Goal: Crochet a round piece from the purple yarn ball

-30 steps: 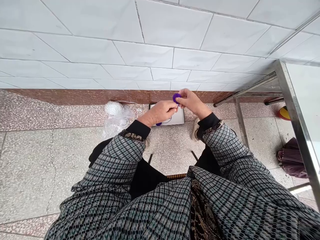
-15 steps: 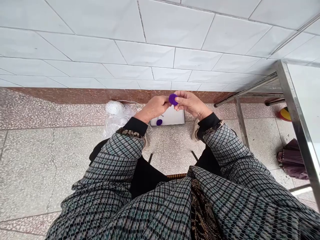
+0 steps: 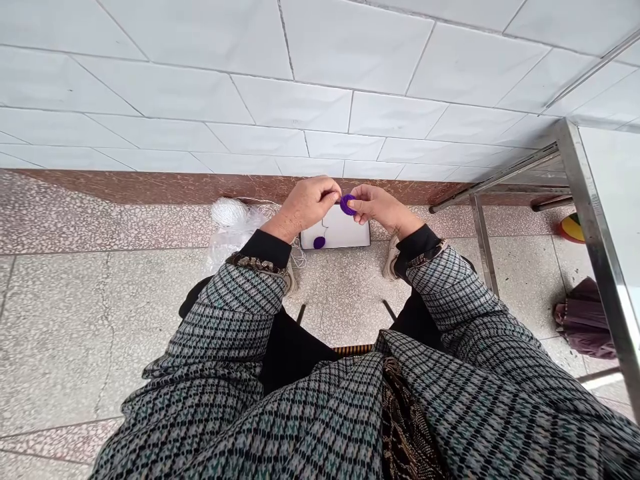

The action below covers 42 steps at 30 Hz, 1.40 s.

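Note:
My right hand (image 3: 377,208) pinches a small round purple yarn piece (image 3: 346,205) between thumb and fingers, in front of the wall's base. Close to its left edge, my left hand (image 3: 313,205) is closed in a pinch of thumb and forefinger. What that pinch holds is too small to make out. Below the hands lies a white, dark-edged tray (image 3: 350,233) on the floor. A second purple round piece (image 3: 319,243) rests at its front left, with a thin dark strand (image 3: 325,223) running up from it.
Left of the tray sit a ball of white yarn (image 3: 229,212) and a clear plastic bag (image 3: 233,240), with loose white strands about. A tiled wall (image 3: 300,107) rises just ahead. A metal-framed table (image 3: 590,200) stands at the right, near a dark purple cloth-like thing (image 3: 590,320).
My left hand has shifted up and left, a little away from the purple piece, its pinch now clearer. My right hand keeps hold of the piece, which has turned slightly.

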Tool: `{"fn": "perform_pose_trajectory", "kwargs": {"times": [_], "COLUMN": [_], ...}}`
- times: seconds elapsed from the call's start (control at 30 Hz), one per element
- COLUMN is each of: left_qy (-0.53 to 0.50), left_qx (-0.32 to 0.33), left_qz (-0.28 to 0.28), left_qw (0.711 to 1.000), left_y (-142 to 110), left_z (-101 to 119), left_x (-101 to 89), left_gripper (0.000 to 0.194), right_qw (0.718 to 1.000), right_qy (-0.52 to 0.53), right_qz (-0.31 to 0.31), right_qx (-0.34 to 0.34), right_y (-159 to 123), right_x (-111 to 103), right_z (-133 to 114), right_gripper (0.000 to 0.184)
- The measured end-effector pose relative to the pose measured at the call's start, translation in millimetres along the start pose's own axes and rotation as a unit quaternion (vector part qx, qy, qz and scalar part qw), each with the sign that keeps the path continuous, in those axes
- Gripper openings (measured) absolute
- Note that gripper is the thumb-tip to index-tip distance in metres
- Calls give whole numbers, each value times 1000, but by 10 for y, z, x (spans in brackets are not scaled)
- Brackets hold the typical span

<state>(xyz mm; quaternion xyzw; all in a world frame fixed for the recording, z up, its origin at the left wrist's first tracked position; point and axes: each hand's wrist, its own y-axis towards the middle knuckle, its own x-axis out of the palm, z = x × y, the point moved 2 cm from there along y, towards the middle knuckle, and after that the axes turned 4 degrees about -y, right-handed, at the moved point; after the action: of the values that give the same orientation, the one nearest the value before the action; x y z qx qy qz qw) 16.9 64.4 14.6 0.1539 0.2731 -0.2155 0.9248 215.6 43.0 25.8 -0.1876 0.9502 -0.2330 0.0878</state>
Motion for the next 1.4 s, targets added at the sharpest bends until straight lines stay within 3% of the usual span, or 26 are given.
{"fn": "perform_pose_trajectory", "kwargs": {"times": [0.13, 0.27, 0.43, 0.53, 0.6, 0.67, 0.77, 0.87, 1.03, 1.17, 1.27, 1.4], "left_qy": [-6, -27, -59, -68, -66, -58, -37, -15, 0, 2, -7, -47], "left_qx": [-19, -72, -42, -10, -2, -4, -16, -21, -24, -33, -57, -63], "left_qz": [19, 23, -79, -156, -174, -164, -113, -69, -45, -20, -22, -59], "left_qw": [1000, 997, 994, 985, 983, 985, 993, 997, 999, 999, 998, 995], "left_y": [17, 44, 18, -25, -41, -40, -19, 7, 30, 47, 54, 41], "left_z": [-23, -123, -49, 56, 86, 76, 17, -33, -85, -148, -169, -100], "left_x": [-28, 71, 272, 310, 287, 237, 141, 61, 18, 51, 131, 274], "left_gripper": [13, 17, 18, 19, 20, 20, 20, 19, 19, 18, 18, 19], "right_qw": [998, 990, 984, 989, 990, 991, 994, 999, 999, 993, 989, 986], "right_qy": [40, 107, 151, 94, 29, -27, -52, -36, -7, 45, 109, 158], "right_qz": [-52, -75, 4, 83, 118, 124, 86, 23, -53, -101, -88, -5], "right_qx": [5, -44, -94, -83, -66, -50, -34, -17, 0, -25, -55, -56], "right_y": [1, 36, 93, 121, 123, 111, 83, 65, 44, 29, 26, 22], "right_x": [21, -9, -67, -94, -102, -99, -83, -64, -49, -60, -104, -154], "right_z": [38, 72, 91, 101, 99, 94, 91, 103, 132, 115, 73, 21], "right_gripper": [23, 36, 36, 27, 28, 30, 31, 27, 18, 28, 44, 50]}}
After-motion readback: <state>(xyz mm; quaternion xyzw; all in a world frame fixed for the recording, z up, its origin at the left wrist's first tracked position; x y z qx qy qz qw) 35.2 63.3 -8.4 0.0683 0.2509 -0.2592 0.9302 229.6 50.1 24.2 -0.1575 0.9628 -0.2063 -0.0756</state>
